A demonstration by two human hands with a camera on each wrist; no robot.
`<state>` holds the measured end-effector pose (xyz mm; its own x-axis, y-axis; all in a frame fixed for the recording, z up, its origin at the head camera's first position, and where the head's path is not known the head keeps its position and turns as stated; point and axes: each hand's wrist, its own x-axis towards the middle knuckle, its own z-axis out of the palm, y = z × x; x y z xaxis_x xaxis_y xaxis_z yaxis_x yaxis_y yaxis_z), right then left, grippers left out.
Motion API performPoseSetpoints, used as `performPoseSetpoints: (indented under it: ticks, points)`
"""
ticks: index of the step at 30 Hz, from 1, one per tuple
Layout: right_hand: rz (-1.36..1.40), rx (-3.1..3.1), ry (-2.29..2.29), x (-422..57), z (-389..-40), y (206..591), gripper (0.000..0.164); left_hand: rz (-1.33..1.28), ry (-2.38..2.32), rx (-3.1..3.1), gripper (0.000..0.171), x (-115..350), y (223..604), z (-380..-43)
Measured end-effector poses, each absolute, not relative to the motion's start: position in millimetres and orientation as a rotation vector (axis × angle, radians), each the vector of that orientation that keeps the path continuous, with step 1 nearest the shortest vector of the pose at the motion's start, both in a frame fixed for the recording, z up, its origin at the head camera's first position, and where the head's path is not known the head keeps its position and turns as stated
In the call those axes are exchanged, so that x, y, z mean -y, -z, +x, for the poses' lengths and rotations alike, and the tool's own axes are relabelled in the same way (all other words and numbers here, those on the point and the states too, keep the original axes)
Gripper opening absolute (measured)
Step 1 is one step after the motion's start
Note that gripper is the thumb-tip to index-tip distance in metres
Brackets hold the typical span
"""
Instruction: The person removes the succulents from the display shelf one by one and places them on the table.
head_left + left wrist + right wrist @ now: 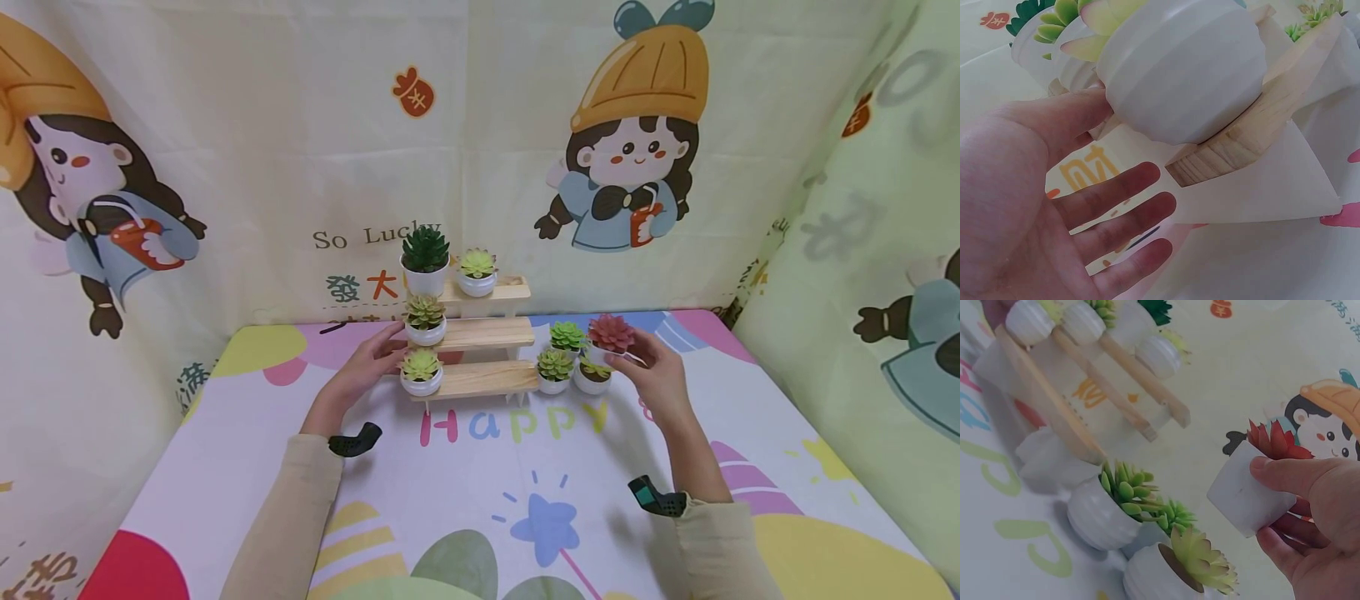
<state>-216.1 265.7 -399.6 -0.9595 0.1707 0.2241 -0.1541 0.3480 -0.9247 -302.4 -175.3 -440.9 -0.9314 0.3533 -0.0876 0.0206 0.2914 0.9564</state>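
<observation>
My right hand (662, 372) pinches a small white pot (1249, 490) with a red succulent (611, 332), holding it up behind the potted green succulents on the right. At the left end of a three-step wooden stand (487, 380), my left hand (365, 364) has its fingers extended. The left wrist view shows its thumb side touching a ribbed white pot (1185, 69) on the lowest step, the other fingers spread below. Above that pot, another succulent (425, 315) stands on the middle step. A dark green plant (425, 260) and a pale green succulent (477, 271) occupy the top step.
Right of the stand, three potted succulents cluster on the table: a bright green one (567, 336), a green one (554, 368) and a yellow-green one (595, 375). A printed cloth (450, 500) covers the table, with a patterned curtain (495, 192) behind.
</observation>
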Motion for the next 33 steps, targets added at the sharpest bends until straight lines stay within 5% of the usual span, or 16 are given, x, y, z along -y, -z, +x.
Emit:
performPoseSetpoints:
  ticks: [33]
  points:
    - [-0.164,2.390,-1.559,-288.2,-216.2,406.6,0.067,0.338,-1.686,-2.290,0.068,174.4,439.3,-301.3]
